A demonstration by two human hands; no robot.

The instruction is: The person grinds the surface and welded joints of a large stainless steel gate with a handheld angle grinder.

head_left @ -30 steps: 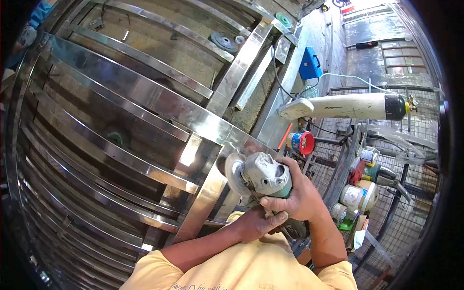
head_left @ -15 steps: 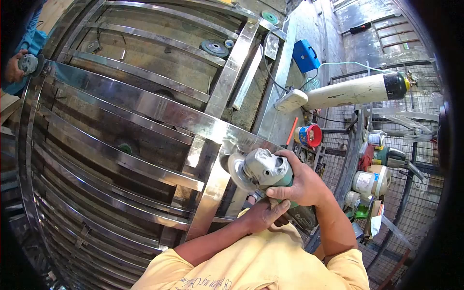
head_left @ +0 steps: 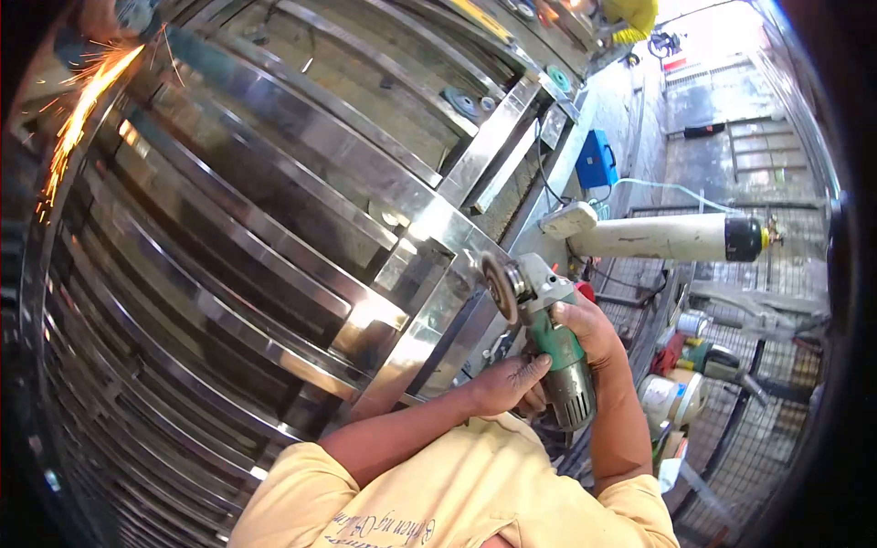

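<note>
An angle grinder [head_left: 559, 352] with a green and dark body is held in front of my chest, its body slanting down to the right. My right hand [head_left: 592, 327] grips it near the metal gear head. Around the lower part of the body, my left hand [head_left: 513, 384] is closed, thumb on the green casing; some of its fingers are hidden behind the tool. The round grinding disc [head_left: 499, 285] points left, close over the end of a shiny metal frame [head_left: 315, 137]. Its bars spread out to the left.
At upper left, orange sparks [head_left: 80, 114] fly beside a person's blurred hand [head_left: 110, 18]. A gas cylinder [head_left: 658, 237] lies to the right, below a blue case [head_left: 596, 160]. Spare discs [head_left: 459, 102] rest beyond the frame. Someone's yellow sleeve [head_left: 630, 18] shows at the top.
The grinder has turned in my hands, so its disc shows more edge-on and its body is more visible. The view has shifted. Sparks now fly at the co-worker's grinder.
</note>
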